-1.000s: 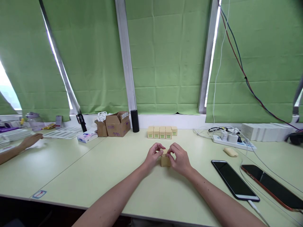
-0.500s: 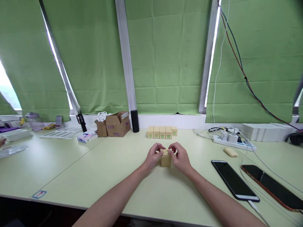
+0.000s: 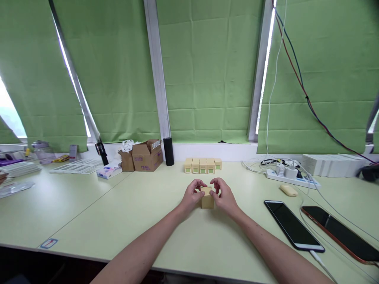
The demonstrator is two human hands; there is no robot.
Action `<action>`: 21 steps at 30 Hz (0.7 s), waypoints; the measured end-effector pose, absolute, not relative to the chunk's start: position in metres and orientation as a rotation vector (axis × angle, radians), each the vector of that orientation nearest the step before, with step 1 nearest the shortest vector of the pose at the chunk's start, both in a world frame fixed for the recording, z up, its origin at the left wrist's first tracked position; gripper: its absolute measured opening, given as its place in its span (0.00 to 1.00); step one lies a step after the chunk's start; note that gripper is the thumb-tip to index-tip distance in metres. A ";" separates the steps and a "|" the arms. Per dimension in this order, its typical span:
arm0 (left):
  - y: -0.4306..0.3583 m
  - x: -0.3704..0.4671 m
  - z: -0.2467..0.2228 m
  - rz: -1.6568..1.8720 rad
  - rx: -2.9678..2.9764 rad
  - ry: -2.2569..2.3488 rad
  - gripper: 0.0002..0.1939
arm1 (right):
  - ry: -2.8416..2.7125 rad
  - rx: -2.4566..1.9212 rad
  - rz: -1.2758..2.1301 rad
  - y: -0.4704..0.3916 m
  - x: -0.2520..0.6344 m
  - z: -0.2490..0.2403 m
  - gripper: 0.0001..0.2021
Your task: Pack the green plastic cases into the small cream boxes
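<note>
A small tan cardboard box (image 3: 207, 202) stands upright on the pale table in front of me. My left hand (image 3: 193, 196) grips its left upper edge, the thumb pressed at the top corner and the fingers curled behind. From the other side my right hand (image 3: 224, 197) holds the right upper edge in the same way, its thumb on the near top corner. The top of the box looks closed, though the fingertips partly cover it. Beyond my hands, several matching small boxes (image 3: 203, 166) with green-marked labels stand in a row.
Two phones (image 3: 293, 225) lie at the right with charging cables. Behind them are a cream case (image 3: 288, 190) and a white power strip (image 3: 293, 179). An open brown carton (image 3: 147, 157), a black cylinder (image 3: 168, 151) and a tissue pack (image 3: 109, 171) stand at the back left.
My right thumb and fingers have shifted slightly left over the top of the box. The box and my left hand stay in place.
</note>
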State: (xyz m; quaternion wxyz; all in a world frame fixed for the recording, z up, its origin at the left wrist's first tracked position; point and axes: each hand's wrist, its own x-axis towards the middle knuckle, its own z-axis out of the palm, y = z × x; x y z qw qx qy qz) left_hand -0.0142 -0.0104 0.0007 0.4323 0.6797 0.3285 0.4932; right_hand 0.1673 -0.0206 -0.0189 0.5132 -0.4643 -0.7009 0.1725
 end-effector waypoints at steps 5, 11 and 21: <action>-0.008 -0.014 -0.002 1.220 1.755 0.856 0.13 | -1.687 -1.118 0.506 -0.020 0.169 -0.018 0.13; -0.007 -0.015 -0.002 1.224 1.735 0.820 0.13 | -1.758 -0.962 0.798 -0.024 0.180 -0.009 0.26; 0.005 -0.016 -0.010 1.355 1.587 0.888 0.14 | -1.626 -1.198 0.612 0.000 0.196 -0.021 0.19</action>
